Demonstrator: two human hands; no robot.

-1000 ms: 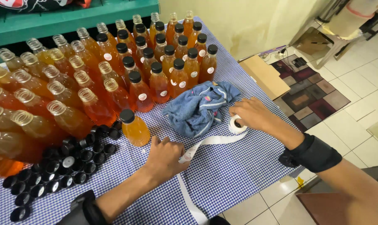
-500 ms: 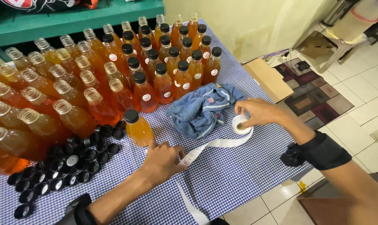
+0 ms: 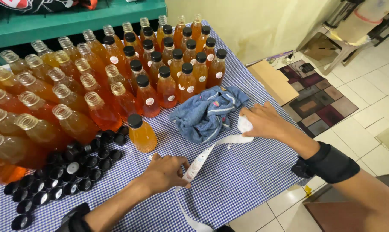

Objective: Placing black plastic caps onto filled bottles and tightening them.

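White label strip (image 3: pixel 211 148), left hand (image 3: pixel 166 172) pressing, right hand (image 3: pixel 265 122) gripping

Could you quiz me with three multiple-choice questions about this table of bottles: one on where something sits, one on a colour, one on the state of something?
1. Where does the blue cloth lie?
A. between the capped bottles and the right hand
B. on the floor
C. on the green shelf

2. What colour are the loose caps?
A. white
B. black
C. red

3. How is the left hand?
A. gripping a bottle
B. raised in the air
C. pressed on the white label strip

Answers:
1 A, it lies beside the right hand on the checked tablecloth.
2 B, the heap is black.
3 C, its fingers rest on the strip.
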